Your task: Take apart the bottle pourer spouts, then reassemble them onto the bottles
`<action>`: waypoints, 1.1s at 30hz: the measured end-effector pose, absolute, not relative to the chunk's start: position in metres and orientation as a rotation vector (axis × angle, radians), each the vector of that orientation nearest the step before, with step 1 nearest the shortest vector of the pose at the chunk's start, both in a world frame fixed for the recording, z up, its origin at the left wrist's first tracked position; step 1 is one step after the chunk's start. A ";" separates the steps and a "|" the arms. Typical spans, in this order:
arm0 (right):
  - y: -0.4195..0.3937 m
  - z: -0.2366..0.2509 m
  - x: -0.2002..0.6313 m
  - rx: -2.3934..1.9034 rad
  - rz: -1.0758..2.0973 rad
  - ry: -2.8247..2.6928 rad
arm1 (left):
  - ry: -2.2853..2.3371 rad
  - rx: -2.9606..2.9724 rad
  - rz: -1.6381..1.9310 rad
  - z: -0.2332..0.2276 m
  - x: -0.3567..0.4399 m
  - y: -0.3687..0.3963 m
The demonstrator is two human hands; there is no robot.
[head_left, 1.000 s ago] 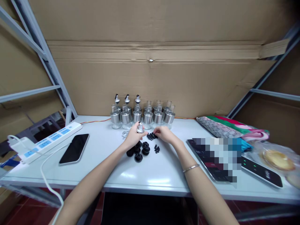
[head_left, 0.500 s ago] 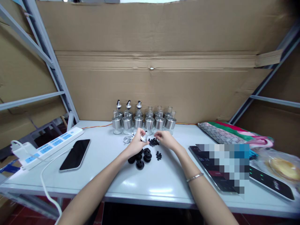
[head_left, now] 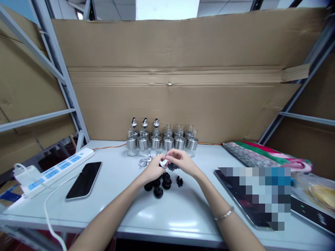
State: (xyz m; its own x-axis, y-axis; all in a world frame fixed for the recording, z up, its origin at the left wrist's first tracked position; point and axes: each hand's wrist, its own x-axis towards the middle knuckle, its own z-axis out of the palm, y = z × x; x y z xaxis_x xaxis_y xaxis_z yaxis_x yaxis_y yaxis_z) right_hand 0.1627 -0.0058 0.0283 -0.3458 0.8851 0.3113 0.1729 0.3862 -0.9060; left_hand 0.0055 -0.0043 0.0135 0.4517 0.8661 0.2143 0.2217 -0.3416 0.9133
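No text, label, brand or number is showing clearly enough to read; the tablet (head_left: 251, 198), lying to the right of the black caps (head_left: 159, 183), is pixelated, and the marks on the power strip (head_left: 56, 167) are staying too small

Brown cardboard sheets (head_left: 183, 69) wall in a white worktop (head_left: 167, 212). Grey metal shelving uprights (head_left: 56, 69) rise on both sides, with a pale ceiling (head_left: 167, 7) above.
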 end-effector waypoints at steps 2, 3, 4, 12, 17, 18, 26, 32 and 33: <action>-0.007 0.028 0.161 -0.938 1.010 -1.779 | 0.943 1.808 0.941 0.011 0.006 -0.004; -0.008 0.028 0.160 -0.942 1.001 -1.779 | 0.949 1.797 0.963 0.010 0.006 -0.004; -0.008 0.029 0.159 -0.942 0.998 -1.769 | 0.942 1.783 0.984 0.010 0.005 -0.004; -0.007 0.031 0.163 -0.975 0.871 -1.708 | 0.756 1.694 1.031 0.019 0.001 -0.006; -0.008 0.030 0.165 -1.085 0.609 -1.829 | 0.821 1.685 1.178 0.015 0.003 -0.005; -0.007 0.029 0.165 -1.097 0.572 -1.851 | 0.830 1.699 1.192 0.014 0.003 -0.004; 0.000 0.021 0.165 -1.186 0.380 -2.003 | 0.878 1.787 1.145 0.012 0.004 -0.005; 0.004 0.016 0.167 -1.231 0.258 -2.042 | 0.977 2.113 1.100 0.011 0.003 -0.009; 0.004 0.015 0.167 -1.244 0.249 -2.039 | 0.968 2.178 1.102 0.011 0.002 -0.008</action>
